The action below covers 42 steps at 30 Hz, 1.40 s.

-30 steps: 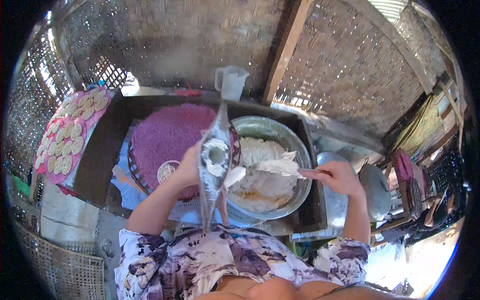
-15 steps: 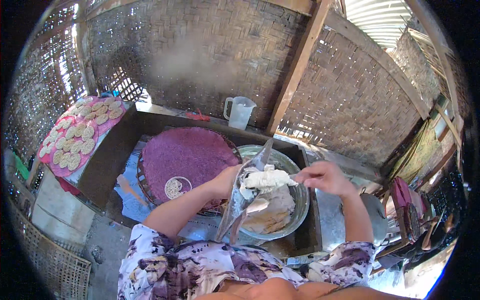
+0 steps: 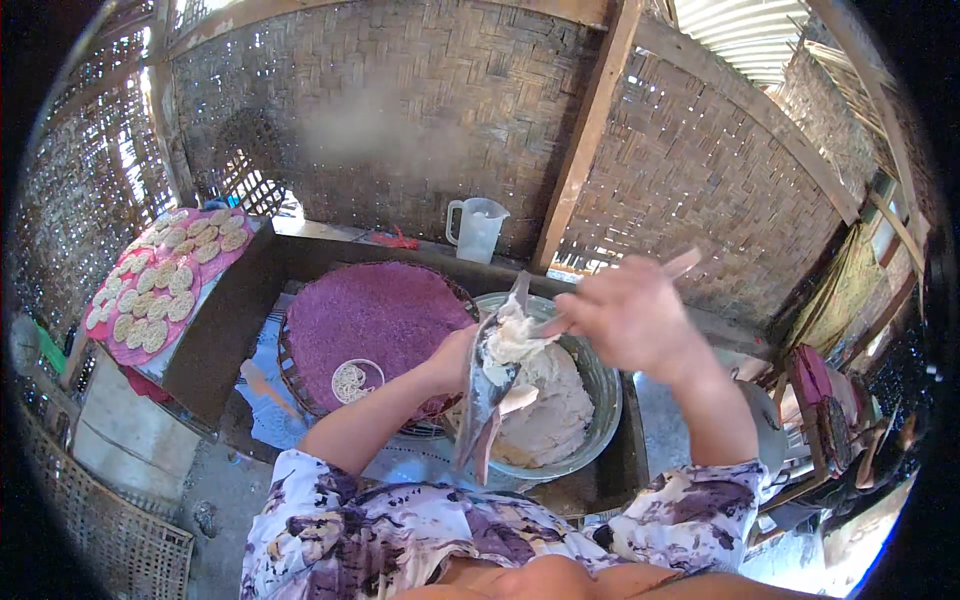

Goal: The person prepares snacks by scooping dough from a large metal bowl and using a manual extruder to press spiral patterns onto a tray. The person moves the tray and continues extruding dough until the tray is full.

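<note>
My left hand [image 3: 456,360] grips a long grey wooden press [image 3: 486,385] with tapered ends, held slantwise above the basin. Pale sticky dough [image 3: 512,343] sits in its hollow and bulges over the right side. My right hand [image 3: 630,312] is closed on a wooden spatula [image 3: 683,263]; one end sticks out at upper right, the other reaches into the dough on the press. Below both hands a wide basin [image 3: 609,415] holds a large dough mass [image 3: 550,415]. A small pale flat piece [image 3: 518,399] shows beside the press; its attachment is unclear.
To the left, a purple-covered round woven tray [image 3: 380,300] carries a small ring [image 3: 357,362] filled with noodle-like strands. Pink sheets [image 3: 125,352] with several strand discs lie farther left. A wooden paddle [image 3: 268,385] rests nearby. A clear jug [image 3: 478,230] stands behind the basin.
My right hand has risen and moved inward, now showing the spatula across the fist. The long dough lump has become a shorter heap in the press, which has turned a little more upright.
</note>
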{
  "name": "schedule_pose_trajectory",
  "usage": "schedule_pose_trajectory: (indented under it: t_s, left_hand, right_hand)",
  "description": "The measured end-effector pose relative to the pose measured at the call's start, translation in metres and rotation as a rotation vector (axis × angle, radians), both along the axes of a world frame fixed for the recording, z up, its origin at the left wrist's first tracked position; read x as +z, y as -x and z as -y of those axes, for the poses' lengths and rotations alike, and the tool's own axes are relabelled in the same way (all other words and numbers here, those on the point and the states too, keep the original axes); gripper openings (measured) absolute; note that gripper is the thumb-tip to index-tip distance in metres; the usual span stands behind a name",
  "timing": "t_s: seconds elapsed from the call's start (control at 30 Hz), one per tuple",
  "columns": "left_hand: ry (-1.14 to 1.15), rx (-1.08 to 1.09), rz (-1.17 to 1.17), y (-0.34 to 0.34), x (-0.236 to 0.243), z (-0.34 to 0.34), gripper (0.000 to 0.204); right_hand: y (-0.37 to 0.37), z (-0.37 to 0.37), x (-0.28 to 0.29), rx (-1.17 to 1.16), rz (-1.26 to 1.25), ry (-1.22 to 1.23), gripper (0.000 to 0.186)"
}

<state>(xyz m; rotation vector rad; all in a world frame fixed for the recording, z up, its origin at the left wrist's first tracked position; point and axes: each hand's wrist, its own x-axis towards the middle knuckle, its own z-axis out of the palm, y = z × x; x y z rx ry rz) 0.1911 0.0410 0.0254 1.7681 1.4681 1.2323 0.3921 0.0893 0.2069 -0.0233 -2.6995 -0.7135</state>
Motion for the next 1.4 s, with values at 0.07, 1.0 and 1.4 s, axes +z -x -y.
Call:
schedule_pose_trajectory:
  t_s: [0.07,1.0,1.4]
  left_hand:
    - [-0.018,0.076,-0.006,0.002,-0.011,-0.006,0.061]
    - [-0.055,0.108,-0.051,0.011,-0.029,-0.025,0.035]
    - [-0.043,0.16,-0.287,-0.005,-0.015,-0.016,0.039]
  right_hand:
    - [0.016,0.013,-0.023,0.046,-0.03,-0.124,0.015]
    - [-0.03,0.004,-0.03,-0.056,-0.198,-0.067,0.011]
    - [-0.033,-0.005,-0.023,-0.07,-0.154,0.042,0.016]
